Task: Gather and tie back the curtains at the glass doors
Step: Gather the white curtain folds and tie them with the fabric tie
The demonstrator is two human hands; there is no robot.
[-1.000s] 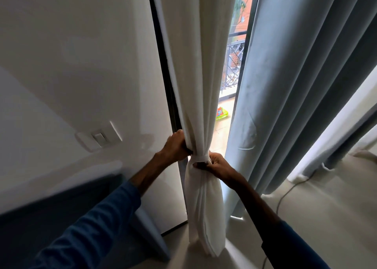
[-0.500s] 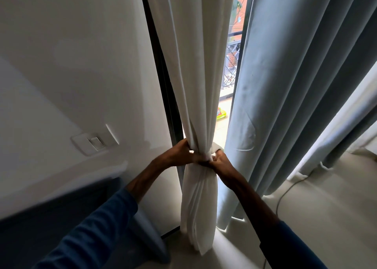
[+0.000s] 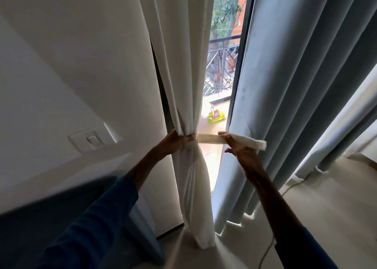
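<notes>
Indoors by white wall [image 3: 71, 64], left hand [image 3: 176, 144] grips curtain [image 3: 183, 64], right hand [image 3: 242, 152] pinches tieback [image 3: 210, 139].

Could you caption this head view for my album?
The left hand grips the gathered white curtain while the right hand holds the tie strap out sideways.

A narrow open gap runs between the white curtain [image 3: 183, 69] and grey curtain [image 3: 285, 85]. The stretched tie band [image 3: 210, 138] crosses it; the wall [image 3: 81, 64] closes the left.
</notes>
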